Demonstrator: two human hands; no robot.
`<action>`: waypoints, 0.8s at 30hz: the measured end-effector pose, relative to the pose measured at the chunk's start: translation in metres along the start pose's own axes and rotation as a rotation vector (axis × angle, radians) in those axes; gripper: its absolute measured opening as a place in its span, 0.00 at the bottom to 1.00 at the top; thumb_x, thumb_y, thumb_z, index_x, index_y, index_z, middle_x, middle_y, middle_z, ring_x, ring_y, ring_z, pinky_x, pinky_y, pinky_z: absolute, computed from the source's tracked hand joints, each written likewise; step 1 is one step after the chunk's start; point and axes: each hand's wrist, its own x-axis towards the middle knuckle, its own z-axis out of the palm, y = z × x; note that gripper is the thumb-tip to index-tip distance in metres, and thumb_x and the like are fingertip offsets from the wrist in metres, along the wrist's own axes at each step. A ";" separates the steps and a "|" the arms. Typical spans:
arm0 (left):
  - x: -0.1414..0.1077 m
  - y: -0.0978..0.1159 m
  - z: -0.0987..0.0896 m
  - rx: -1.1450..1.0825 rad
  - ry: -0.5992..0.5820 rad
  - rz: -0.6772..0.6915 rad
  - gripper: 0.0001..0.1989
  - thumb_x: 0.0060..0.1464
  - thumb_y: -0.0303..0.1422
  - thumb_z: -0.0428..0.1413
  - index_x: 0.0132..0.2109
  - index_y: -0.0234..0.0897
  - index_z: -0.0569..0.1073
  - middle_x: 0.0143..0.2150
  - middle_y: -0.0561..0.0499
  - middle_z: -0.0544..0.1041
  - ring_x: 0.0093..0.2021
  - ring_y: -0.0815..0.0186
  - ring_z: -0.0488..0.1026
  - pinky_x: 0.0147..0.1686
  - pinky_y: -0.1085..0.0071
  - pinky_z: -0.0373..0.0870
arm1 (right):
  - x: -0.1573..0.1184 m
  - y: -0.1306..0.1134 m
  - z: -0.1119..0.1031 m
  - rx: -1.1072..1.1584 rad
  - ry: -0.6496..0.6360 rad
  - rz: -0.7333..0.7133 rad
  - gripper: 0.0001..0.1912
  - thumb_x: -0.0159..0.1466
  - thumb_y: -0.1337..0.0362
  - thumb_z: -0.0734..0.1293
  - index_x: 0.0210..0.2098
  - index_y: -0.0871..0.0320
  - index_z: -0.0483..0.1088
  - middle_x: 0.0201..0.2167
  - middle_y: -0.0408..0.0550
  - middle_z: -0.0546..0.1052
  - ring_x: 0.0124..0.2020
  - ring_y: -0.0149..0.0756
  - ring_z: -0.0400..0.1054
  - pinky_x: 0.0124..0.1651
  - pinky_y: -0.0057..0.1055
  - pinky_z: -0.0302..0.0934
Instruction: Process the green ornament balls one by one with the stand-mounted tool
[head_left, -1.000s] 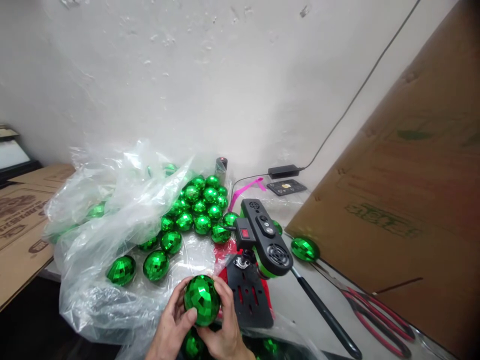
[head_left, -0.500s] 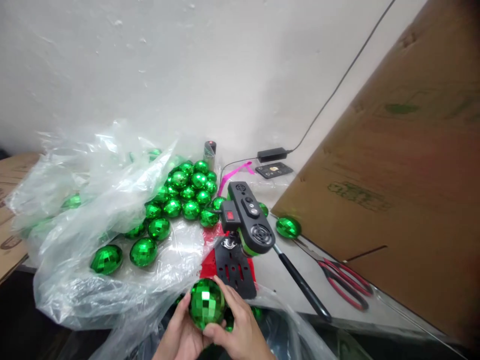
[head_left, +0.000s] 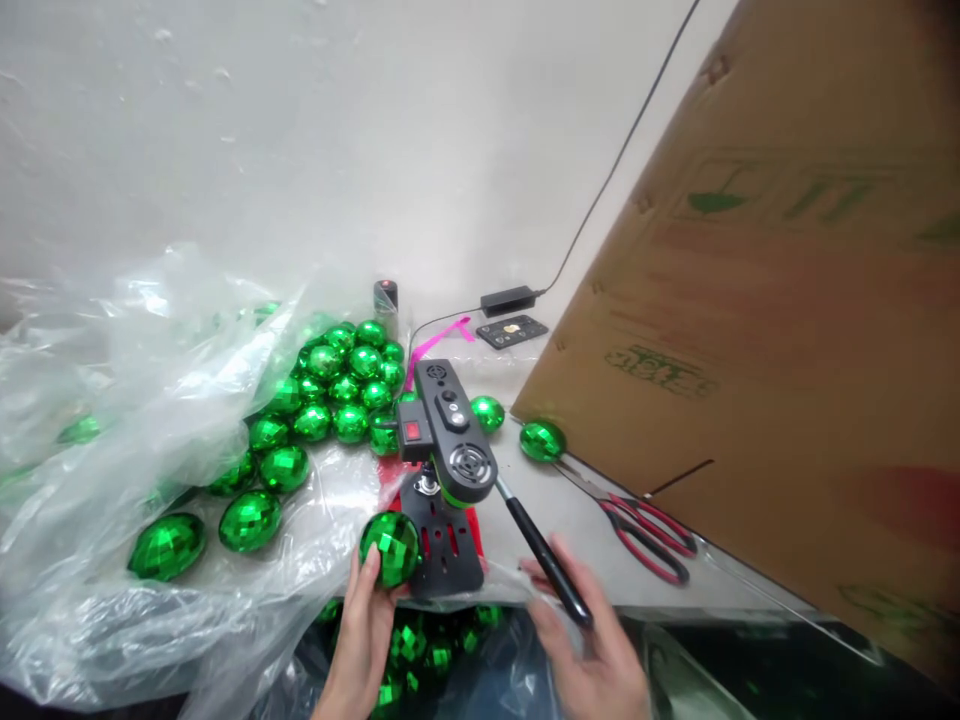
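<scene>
My left hand (head_left: pixel 366 610) holds a shiny green faceted ball (head_left: pixel 389 549) up at the near edge of a black slotted base plate (head_left: pixel 442 560). On that plate stands a black device (head_left: pixel 457 430) with round grilles and a red switch. A rod with a black handle (head_left: pixel 551 563) slants from it toward me. My right hand (head_left: pixel 592 640) is at the handle's lower end, fingers apart and partly behind it; I cannot tell whether they touch. More green balls (head_left: pixel 409 640) lie below the table edge in a clear plastic bag (head_left: pixel 517 665).
Several green balls (head_left: pixel 345 388) lie piled under clear plastic sheeting (head_left: pixel 150 400) at left. Scissors with red-black handles (head_left: pixel 645 535) lie at right, beside a large cardboard box (head_left: pixel 750 330). A power adapter (head_left: pixel 510 300), phone-like black slab (head_left: pixel 512 331) and pink ribbon (head_left: pixel 435 347) sit near the wall.
My right hand has let go of the ball and moved right to the black handle. The left hand keeps the ball, now a little further left and up. The view has shifted right.
</scene>
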 end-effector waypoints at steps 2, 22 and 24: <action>0.005 -0.004 0.006 0.106 0.014 0.076 0.42 0.59 0.57 0.74 0.72 0.45 0.75 0.66 0.40 0.86 0.67 0.45 0.84 0.67 0.50 0.82 | 0.022 -0.017 -0.003 -0.017 0.081 -0.176 0.35 0.78 0.58 0.74 0.81 0.53 0.66 0.66 0.63 0.81 0.54 0.46 0.86 0.50 0.38 0.86; 0.030 -0.013 0.029 0.786 -0.053 0.513 0.41 0.51 0.46 0.76 0.69 0.44 0.76 0.72 0.37 0.79 0.79 0.34 0.69 0.82 0.38 0.58 | 0.111 -0.081 0.015 0.047 0.076 -0.436 0.14 0.83 0.69 0.60 0.49 0.55 0.79 0.34 0.48 0.87 0.29 0.35 0.84 0.33 0.27 0.76; 0.033 -0.016 0.031 0.811 -0.061 0.516 0.40 0.50 0.44 0.76 0.68 0.44 0.76 0.71 0.36 0.80 0.78 0.33 0.70 0.81 0.36 0.61 | 0.112 -0.080 0.013 0.039 0.059 -0.442 0.14 0.84 0.67 0.60 0.50 0.55 0.78 0.34 0.49 0.87 0.30 0.35 0.84 0.32 0.27 0.75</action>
